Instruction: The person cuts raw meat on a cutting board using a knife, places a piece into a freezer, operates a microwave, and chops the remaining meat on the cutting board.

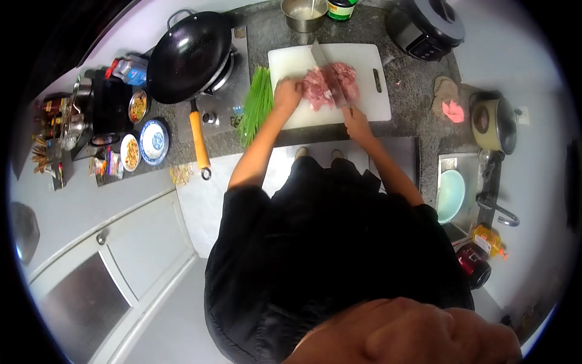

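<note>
My right hand (pixel 356 124) is wrapped round the handle of a kitchen knife (pixel 329 74). Its broad blade points away from me and crosses a spread pile of raw meat (pixel 316 89). At the left edge of that pile is my left hand (pixel 288 94), fingers curled in against the meat; the fingertips are partly hidden. Under the meat lies a white cutting board (pixel 291 59) with a handle slot at its right end. A bunch of long green stalks (pixel 257 104) rests just left of the board, near my left wrist.
A black wok (pixel 188 57) stands on the gas stove at left, its wooden handle (pixel 199 139) over the counter edge. Bowls and a blue-patterned plate (pixel 154 142) are further left. A metal pot (pixel 304 19) and rice cooker (pixel 424 30) stand behind. At right is a sink (pixel 447 162).
</note>
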Available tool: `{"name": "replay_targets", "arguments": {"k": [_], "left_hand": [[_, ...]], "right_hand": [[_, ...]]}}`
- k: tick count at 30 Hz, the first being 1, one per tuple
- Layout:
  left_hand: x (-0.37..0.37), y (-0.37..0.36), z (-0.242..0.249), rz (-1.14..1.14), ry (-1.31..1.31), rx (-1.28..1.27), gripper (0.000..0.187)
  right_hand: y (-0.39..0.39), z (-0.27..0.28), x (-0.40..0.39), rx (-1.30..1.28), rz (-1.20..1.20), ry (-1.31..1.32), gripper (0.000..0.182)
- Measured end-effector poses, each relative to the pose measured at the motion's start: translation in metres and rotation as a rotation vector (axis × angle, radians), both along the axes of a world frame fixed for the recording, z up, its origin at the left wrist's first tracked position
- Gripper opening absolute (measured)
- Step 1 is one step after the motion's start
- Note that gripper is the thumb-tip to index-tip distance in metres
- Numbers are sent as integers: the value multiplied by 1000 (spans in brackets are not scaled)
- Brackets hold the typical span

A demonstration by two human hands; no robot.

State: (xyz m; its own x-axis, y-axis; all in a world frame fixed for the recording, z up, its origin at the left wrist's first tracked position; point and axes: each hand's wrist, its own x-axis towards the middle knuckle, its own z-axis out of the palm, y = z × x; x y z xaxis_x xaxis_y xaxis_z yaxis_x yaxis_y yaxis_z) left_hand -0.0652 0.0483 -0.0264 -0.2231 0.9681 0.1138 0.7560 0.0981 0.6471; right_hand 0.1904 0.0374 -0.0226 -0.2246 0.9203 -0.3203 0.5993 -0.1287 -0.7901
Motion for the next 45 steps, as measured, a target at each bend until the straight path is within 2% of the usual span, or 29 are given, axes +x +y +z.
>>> {"name": "replay_targets", "arguments": {"k": [2, 4, 6, 8, 10, 12, 14, 15, 18, 19, 20, 22, 23, 26, 28, 30, 31, 34, 38, 40, 43, 44, 45], "left_hand": [[-16, -28, -15, 35, -147, 90, 21], [-28, -54, -27, 44, -108, 111, 21], [-38, -59, -33, 72, -69, 128, 22], [-41, -67, -40, 91, -131, 101, 23], [-37, -71, -48, 96, -142, 113, 24], [-40, -64, -50, 108, -144, 141, 24], [-42, -64, -49, 73, -129, 128, 25], [-42, -65, -47, 73, -134, 120, 25], [-42, -68, -45, 43, -133, 107, 25], [-40, -68, -46, 32, -123, 100, 25], [-40, -66, -46, 20, -110, 98, 25], [-38, -64, -39, 23, -111, 118, 25], [-36, -71, -38, 10, -113, 116, 24], [-35, -74, -38, -26, -143, 119, 23], [-33, -78, -35, -33, -146, 81, 24], [-32, -75, -33, -39, -142, 62, 25], [-32, -72, -37, -42, -122, 78, 25], [-30, -75, -36, -61, -115, 58, 25], [-28, -80, -30, -47, -83, 12, 25], [-29, -89, -31, -62, -104, 26, 25], [-33, -100, -24, -54, -124, 43, 24], [-35, -106, -20, -28, -120, 45, 24], [-37, -112, -20, -18, -111, 46, 24]], "right_hand": [[-5, 25, -9, -4, -2, -7, 41], [-19, 59, -19, -10, -8, -22, 40], [-36, 87, -35, 98, -93, 16, 41], [-41, 65, -38, 113, -118, 22, 39], [-31, 11, -29, 179, -7, -197, 36], [-25, 26, -34, 228, -10, -214, 35], [-26, 78, -45, -81, -106, -32, 37], [-32, 87, -51, 4, -166, 10, 37], [-40, 48, -46, 118, -218, -49, 38], [-32, 4, -31, 150, -89, -246, 39], [-33, 5, -29, 151, -94, -251, 39], [-26, 17, -30, -5, -154, -164, 40], [-28, 53, -38, -37, -132, -125, 40], [-45, 71, -42, 38, -245, -11, 42], [-47, 31, -28, 91, -245, -16, 41], [-38, -8, -11, 51, -152, -179, 38], [-37, 35, -26, 14, -178, -113, 38], [-47, 64, -33, 73, -193, -26, 42], [-33, 8, -13, 170, -97, -197, 40], [-25, 38, -16, 231, -55, -230, 39], [-13, 115, -33, -20, -64, 15, 35], [-11, 130, -37, -22, -56, 21, 35], [-7, 140, -39, 82, -10, 148, 30]]}}
